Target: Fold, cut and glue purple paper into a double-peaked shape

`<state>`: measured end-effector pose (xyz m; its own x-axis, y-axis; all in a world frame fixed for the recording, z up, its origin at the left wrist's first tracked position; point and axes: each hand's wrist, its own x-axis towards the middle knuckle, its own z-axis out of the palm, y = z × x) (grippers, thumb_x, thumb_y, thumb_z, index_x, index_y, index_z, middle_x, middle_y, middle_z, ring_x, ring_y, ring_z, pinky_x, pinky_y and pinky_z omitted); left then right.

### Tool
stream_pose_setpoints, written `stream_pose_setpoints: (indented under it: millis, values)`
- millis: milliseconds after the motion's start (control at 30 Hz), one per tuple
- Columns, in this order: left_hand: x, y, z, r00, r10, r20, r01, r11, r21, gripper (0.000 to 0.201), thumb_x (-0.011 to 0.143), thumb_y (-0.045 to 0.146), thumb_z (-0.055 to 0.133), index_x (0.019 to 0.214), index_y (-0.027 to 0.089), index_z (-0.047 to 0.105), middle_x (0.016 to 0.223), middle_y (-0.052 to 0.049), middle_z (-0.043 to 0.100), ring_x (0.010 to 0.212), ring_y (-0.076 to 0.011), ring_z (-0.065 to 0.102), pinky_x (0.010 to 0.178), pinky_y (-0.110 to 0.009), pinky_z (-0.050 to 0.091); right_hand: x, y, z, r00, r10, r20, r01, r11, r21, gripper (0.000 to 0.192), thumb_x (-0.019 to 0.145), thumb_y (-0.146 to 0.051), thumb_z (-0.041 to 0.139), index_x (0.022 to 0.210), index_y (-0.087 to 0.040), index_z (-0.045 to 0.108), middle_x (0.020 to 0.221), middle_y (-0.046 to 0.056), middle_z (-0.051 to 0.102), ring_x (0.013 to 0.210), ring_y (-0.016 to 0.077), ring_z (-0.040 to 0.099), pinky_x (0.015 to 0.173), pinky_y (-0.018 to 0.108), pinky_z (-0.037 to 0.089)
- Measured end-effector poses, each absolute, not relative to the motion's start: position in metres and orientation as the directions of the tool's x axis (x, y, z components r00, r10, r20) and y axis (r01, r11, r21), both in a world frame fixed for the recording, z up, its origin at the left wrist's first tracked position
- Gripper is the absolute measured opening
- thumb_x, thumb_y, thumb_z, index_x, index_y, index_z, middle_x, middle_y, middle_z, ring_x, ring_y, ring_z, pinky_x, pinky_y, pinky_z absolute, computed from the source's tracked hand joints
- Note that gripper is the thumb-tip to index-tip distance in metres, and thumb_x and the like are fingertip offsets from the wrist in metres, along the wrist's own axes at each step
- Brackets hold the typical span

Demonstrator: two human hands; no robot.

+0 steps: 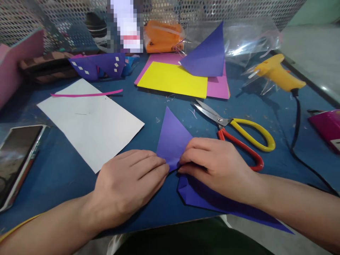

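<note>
Worktop (69,182), blue: is carrying the scissors (220,119). White sheet (92,124): is lying left of the scissors. Left hand (129,180), nearer and left of the scissors: is resting fingers together on the purple triangle (171,136); cannot tell whether its grip is pinching. Right hand (215,159), just nearer than the scissors: grip is pinching the purple triangle's lower edge. Purple triangle: is lying left of the scissors.

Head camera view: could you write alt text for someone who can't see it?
A person's right hand pinches pointed purple paper, left hand touching it, at a blue table; scissors, a glue gun and white paper lie beyond.
</note>
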<state>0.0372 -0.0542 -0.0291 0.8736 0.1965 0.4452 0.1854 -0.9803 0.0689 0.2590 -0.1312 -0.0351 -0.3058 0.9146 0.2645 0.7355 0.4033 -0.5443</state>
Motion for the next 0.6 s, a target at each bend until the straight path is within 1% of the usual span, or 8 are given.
stream_pose_setpoints:
  millis: [100, 167, 233, 333, 500, 600]
  values:
    - [0.0376, -0.0547, -0.0297, 0.865, 0.214, 0.454, 0.188, -0.977, 0.103, 0.009, 0.094, 0.015, 0.064, 0.094, 0.016, 0.073, 0.089, -0.001, 0.078, 0.084, -0.0168, 0.072, 0.082, -0.030, 0.058, 0.2565, -0.1333, -0.0376, -0.345, 0.888, 0.305, 0.795, 0.449, -0.409, 0.023, 0.100, -0.026, 0.058, 0.086, -0.016, 0.073, 0.083, 0.005, 0.069, 0.075, 0.0181, 0.063, 0.069, 0.033, 0.047]
    - [0.0373, -0.0559, -0.0297, 0.859, 0.225, 0.460, 0.194, -0.974, 0.114, 0.009, 0.093, 0.016, 0.065, 0.094, 0.016, 0.073, 0.089, -0.001, 0.078, 0.084, -0.0169, 0.072, 0.083, -0.030, 0.058, 0.2561, -0.1346, -0.0381, -0.362, 0.875, 0.322, 0.800, 0.469, -0.373, 0.027, 0.102, -0.026, 0.053, 0.087, -0.016, 0.073, 0.083, 0.005, 0.070, 0.077, 0.0184, 0.063, 0.070, 0.033, 0.046]
    - [0.0373, -0.0572, -0.0292, 0.851, 0.256, 0.458, 0.215, -0.966, 0.141, 0.010, 0.094, 0.017, 0.064, 0.094, 0.017, 0.074, 0.089, -0.001, 0.078, 0.084, -0.0167, 0.072, 0.083, -0.030, 0.059, 0.2562, -0.1356, -0.0382, -0.375, 0.865, 0.333, 0.799, 0.484, -0.358, 0.030, 0.103, -0.023, 0.050, 0.086, -0.015, 0.073, 0.083, 0.006, 0.071, 0.077, 0.0183, 0.063, 0.069, 0.033, 0.045]
    - [0.0379, -0.0579, -0.0285, 0.839, 0.336, 0.429, 0.255, -0.938, 0.236, 0.012, 0.095, 0.018, 0.062, 0.092, 0.018, 0.074, 0.088, -0.001, 0.077, 0.084, -0.0159, 0.072, 0.080, -0.028, 0.059, 0.2565, -0.1358, -0.0389, -0.392, 0.853, 0.344, 0.798, 0.502, -0.333, 0.030, 0.103, -0.019, 0.049, 0.087, -0.014, 0.073, 0.083, 0.006, 0.070, 0.074, 0.0184, 0.062, 0.067, 0.034, 0.043]
    - [0.0398, -0.0544, -0.0295, 0.806, 0.442, 0.394, 0.287, -0.874, 0.393, 0.010, 0.093, 0.018, 0.064, 0.090, 0.019, 0.074, 0.087, -0.001, 0.075, 0.082, -0.0133, 0.070, 0.076, -0.024, 0.057, 0.2547, -0.1336, -0.0418, -0.373, 0.871, 0.320, 0.816, 0.472, -0.333, 0.033, 0.104, -0.024, 0.047, 0.085, -0.013, 0.071, 0.076, 0.005, 0.064, 0.069, 0.0182, 0.057, 0.064, 0.034, 0.039]
    - [0.0412, -0.0528, -0.0298, 0.796, 0.481, 0.368, 0.295, -0.839, 0.457, 0.011, 0.093, 0.017, 0.065, 0.087, 0.020, 0.074, 0.086, 0.000, 0.074, 0.081, -0.0119, 0.069, 0.074, -0.022, 0.056, 0.2530, -0.1326, -0.0430, -0.358, 0.884, 0.300, 0.834, 0.447, -0.324, 0.032, 0.104, -0.023, 0.047, 0.083, -0.013, 0.069, 0.076, 0.004, 0.063, 0.067, 0.0184, 0.055, 0.063, 0.034, 0.036]
